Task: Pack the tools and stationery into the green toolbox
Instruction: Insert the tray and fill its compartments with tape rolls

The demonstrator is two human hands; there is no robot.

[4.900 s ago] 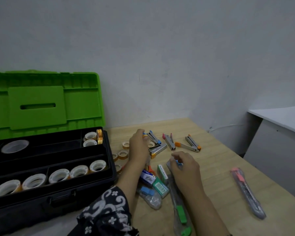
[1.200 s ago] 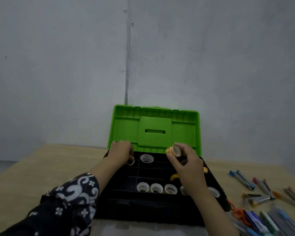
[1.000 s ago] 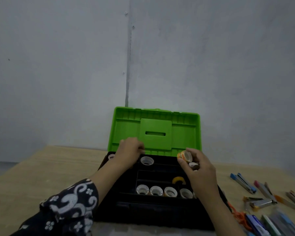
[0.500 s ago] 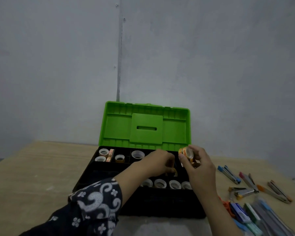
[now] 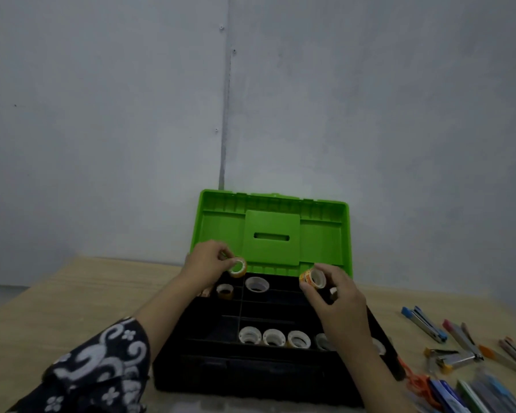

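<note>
The green toolbox (image 5: 273, 234) stands open on the table (image 5: 87, 287), directly in front of both hands, its lid upright and its long side running left to right. The left hand (image 5: 204, 263) pinches a small tape roll (image 5: 237, 267) above the back row of compartments, just over another roll (image 5: 224, 291) already inside. The right hand (image 5: 335, 296) pinches an orange tape roll (image 5: 312, 277) above the back right part. I judge each roll only needs to go straight down. More rolls (image 5: 271, 337) fill the front row. Staplers (image 5: 423, 323) and other stationery wait to the right, nearer the right hand.
</note>
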